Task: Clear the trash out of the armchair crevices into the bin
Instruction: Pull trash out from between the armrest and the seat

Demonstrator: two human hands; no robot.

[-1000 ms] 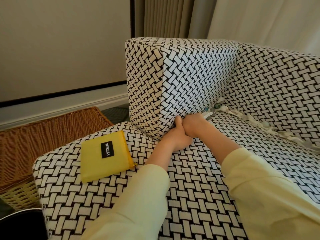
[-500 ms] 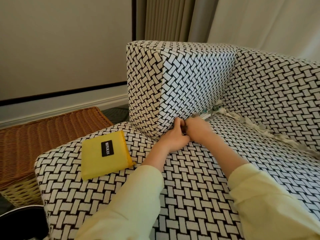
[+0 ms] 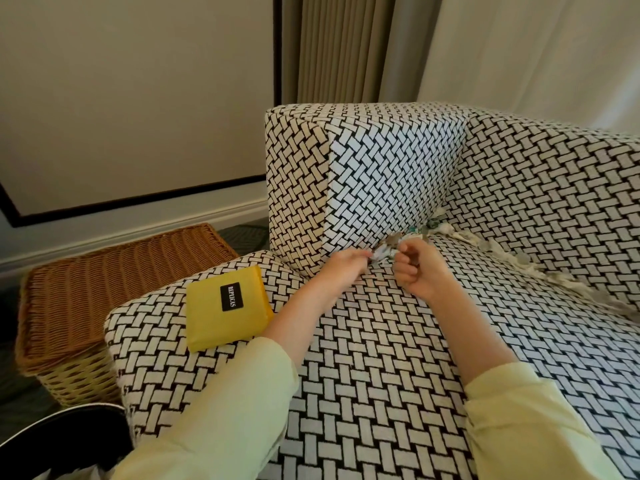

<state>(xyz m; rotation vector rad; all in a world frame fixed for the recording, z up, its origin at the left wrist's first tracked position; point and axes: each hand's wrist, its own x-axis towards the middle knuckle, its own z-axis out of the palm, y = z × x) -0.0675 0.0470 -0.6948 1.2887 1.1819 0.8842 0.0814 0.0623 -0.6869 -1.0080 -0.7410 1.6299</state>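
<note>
Armchair [image 3: 381, 358]: covered in a black-and-white woven pattern; most of the centre and right of the frame is filled by it.
Armrest [image 3: 381, 174]: a boxy block seen at upper centre, meeting the seat along a crevice.
Left hand [image 3: 349, 264]: laid on the seat at centre frame, just below the armrest; the crumpled wad is pinched at its fingertips.
Right hand [image 3: 414, 268]: curled into a fist just right of the left hand, apart from it, with the wad between them. The wad is touched by it, but whether it is gripped cannot be told.
Crumpled wad [image 3: 382, 252]: pale paper with grey-green marks, held at the mouth of the armrest crevice.
Trash strip [image 3: 512, 259]: pale crumpled scraps are lodged along the crevice between seat and backrest, running from the centre corner toward the right edge.
Sleeves [image 3: 221, 410]: pale yellow, seen across the bottom of the frame.
Yellow pouch [image 3: 227, 303]: laid flat on the seat's left front corner, with a black label.
Wicker basket [image 3: 114, 271]: placed on the floor at left of frame, beside the armchair.
Dark rounded object [image 3: 69, 431]: seen in the lower left corner; it cannot be told whether this is the bin.
Curtain [image 3: 339, 46]: hung at upper centre, behind the armchair.
</note>
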